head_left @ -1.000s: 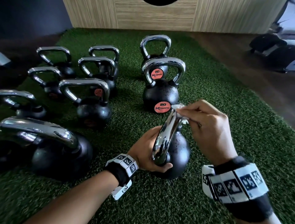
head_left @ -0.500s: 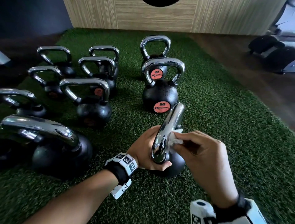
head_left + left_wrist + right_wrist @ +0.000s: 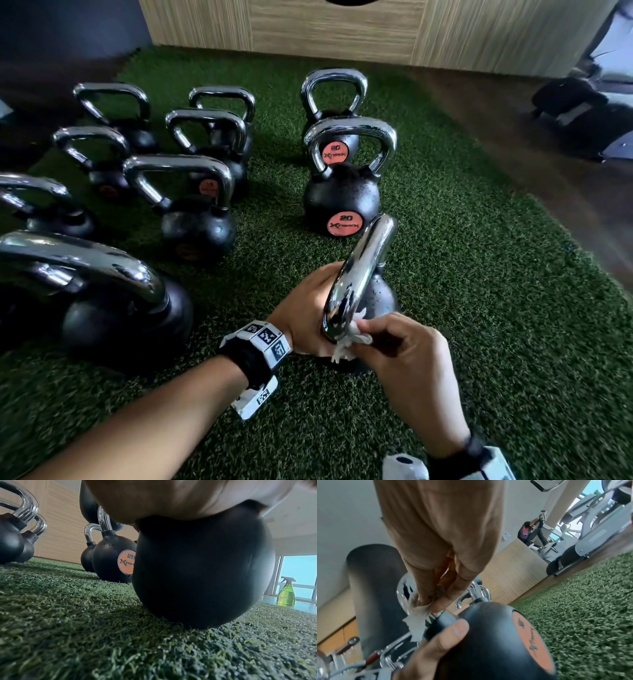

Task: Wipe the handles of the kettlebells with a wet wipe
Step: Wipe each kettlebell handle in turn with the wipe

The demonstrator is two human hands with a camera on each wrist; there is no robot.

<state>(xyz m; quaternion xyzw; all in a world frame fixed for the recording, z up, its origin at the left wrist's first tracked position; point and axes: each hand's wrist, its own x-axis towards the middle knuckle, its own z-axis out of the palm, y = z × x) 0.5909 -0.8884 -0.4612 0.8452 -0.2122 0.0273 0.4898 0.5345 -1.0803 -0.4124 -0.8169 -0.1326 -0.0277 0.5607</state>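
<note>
A black kettlebell (image 3: 380,295) with a chrome handle (image 3: 363,265) stands tilted on the green turf in front of me. My left hand (image 3: 306,308) grips it at the neck from the left, with the thumb (image 3: 444,639) lying on the black body (image 3: 496,635). My right hand (image 3: 406,354) pinches a crumpled white wet wipe (image 3: 352,341) against the near, lower end of the handle. In the right wrist view the wipe (image 3: 418,616) hangs from the fingertips beside the chrome. The left wrist view shows only the kettlebell's round body (image 3: 202,574) under my palm (image 3: 171,497).
Several more kettlebells stand on the turf (image 3: 479,308): a 20-marked pair (image 3: 342,205) just behind and rows to the left (image 3: 195,219). A wooden box (image 3: 325,27) closes the back. Gym machines (image 3: 582,113) stand right. A green spray bottle (image 3: 286,593) stands off the turf.
My right hand has slid the wipe down the handle, from its far top end toward me to the near lower end. The left hand has kept its hold.
</note>
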